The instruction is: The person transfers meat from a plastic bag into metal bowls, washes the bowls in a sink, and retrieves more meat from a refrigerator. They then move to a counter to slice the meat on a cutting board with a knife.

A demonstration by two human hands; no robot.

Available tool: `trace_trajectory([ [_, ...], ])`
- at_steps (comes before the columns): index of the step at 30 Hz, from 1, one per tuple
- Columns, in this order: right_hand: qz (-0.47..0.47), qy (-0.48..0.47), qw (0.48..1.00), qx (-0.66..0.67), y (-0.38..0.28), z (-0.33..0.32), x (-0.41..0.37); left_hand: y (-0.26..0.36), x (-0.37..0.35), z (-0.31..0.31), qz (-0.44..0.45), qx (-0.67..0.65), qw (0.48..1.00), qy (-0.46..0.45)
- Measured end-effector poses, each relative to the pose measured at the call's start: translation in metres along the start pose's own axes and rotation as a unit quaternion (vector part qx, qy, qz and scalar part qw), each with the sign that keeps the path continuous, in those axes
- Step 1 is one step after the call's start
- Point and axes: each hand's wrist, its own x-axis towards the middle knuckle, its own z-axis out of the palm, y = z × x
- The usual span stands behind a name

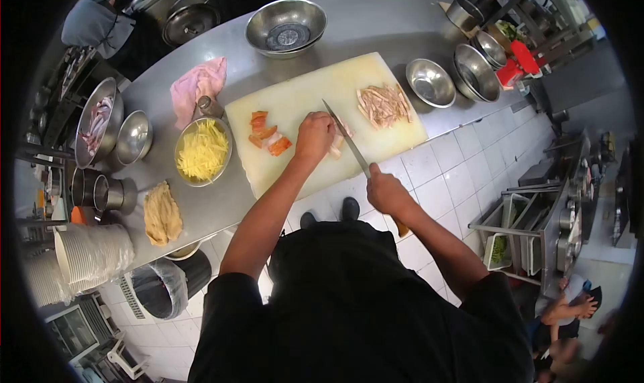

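Observation:
My right hand (387, 192) is wrapped round the handle of a long knife (350, 141), whose blade points up and left over the cutting board (308, 91). Beside the blade, my left hand (316, 137) has its fingers curled down on a pale piece of meat (340, 138), partly hidden by the hand and knife. Orange-red chunks (270, 134) lie on the board to the left of my left hand. A pile of thin meat strips (384, 106) is on the board's right side. Left of the board stands a bowl of yellow strips (204, 151).
Empty metal bowls stand behind (286, 26) and right (431, 83) of the board. On the left are a pink cloth (198, 89), a tan cloth (162, 213), a bowl of raw pieces (99, 122) and stacked containers (94, 252). Other people are at the upper left and lower right.

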Motion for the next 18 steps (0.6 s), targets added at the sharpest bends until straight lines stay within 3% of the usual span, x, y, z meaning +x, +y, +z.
trace_trajectory([
  [3,0.034,-0.042,0.998,0.037,-0.007,-0.016,0.004,-0.001,0.001,-0.001,-0.013,0.025,0.999,-0.027],
  [6,0.005,0.026,1.0,-0.015,0.008,-0.016,-0.001,0.0,0.001,-0.002,-0.009,0.029,0.999,-0.029],
  [12,0.032,0.059,0.997,-0.032,0.023,-0.027,-0.009,0.007,-0.002,-0.01,-0.051,-0.019,0.998,-0.035],
  [15,0.028,0.048,0.998,-0.018,0.011,-0.035,-0.026,0.018,-0.019,-0.023,0.08,-0.002,0.997,0.02],
  [18,0.013,0.042,0.999,-0.004,0.007,-0.03,-0.039,0.02,-0.032,-0.023,0.136,0.036,0.99,-0.013],
])
